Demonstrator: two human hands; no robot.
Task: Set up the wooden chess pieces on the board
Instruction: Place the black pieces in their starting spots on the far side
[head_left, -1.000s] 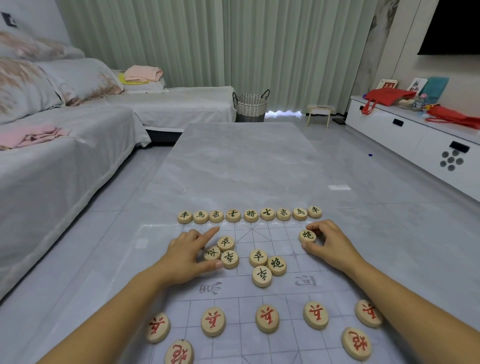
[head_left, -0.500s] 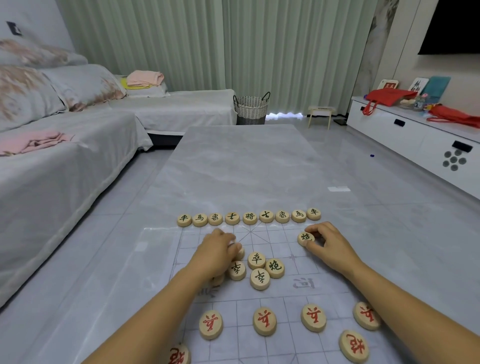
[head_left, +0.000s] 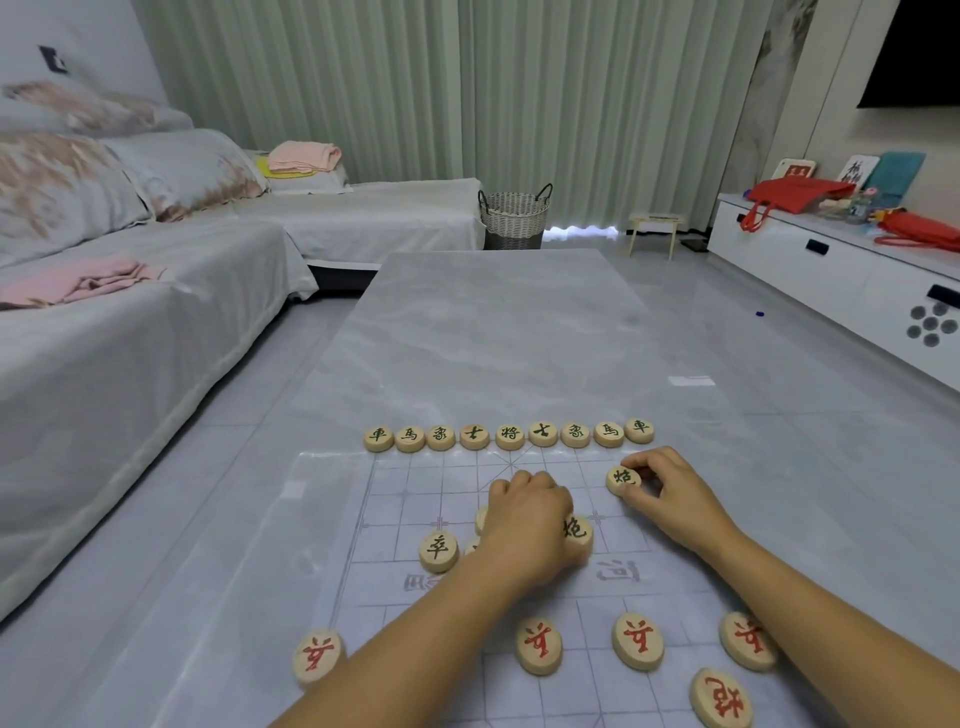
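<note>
Nine black pieces (head_left: 509, 435) form one row; right hand (head_left: 675, 501) pinches a cannon (head_left: 622, 478); left hand (head_left: 530, 525) curled, hold unclear

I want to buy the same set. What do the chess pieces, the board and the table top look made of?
Chess pieces: likely light wood, pale tan and matt, with characters painted red or dark. Board: probably a thin translucent plastic sheet; the table shows through its printed grid. Table top: glossy marble-look slab with reflections; real stone uncertain.

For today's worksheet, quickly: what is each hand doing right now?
Left hand: fingers curled over the middle pieces; grip cannot be told.
Right hand: pinching a black-lettered piece.
</note>
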